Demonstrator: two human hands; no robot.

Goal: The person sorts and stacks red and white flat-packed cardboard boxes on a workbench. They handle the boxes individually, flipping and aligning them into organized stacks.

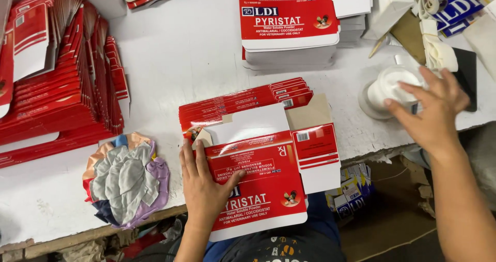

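Note:
My left hand [204, 187] lies flat, fingers spread, on the left part of a red and white flat carton blank [268, 182] at the table's front edge. That blank tops a fanned row of like red blanks [232, 104] with a brown cardboard flap showing. My right hand [431, 112] reaches out to the right, fingers open, over a small white round pot [387, 86]; its fingertips touch the pot's far side.
A tall stack of red and white blanks [289, 29] stands at the back middle. Leaning rows of folded red cartons [62, 86] fill the left. A bundle of coloured rags [126, 179] lies front left. Blue and white boxes [351, 192] sit below the white table [175, 55].

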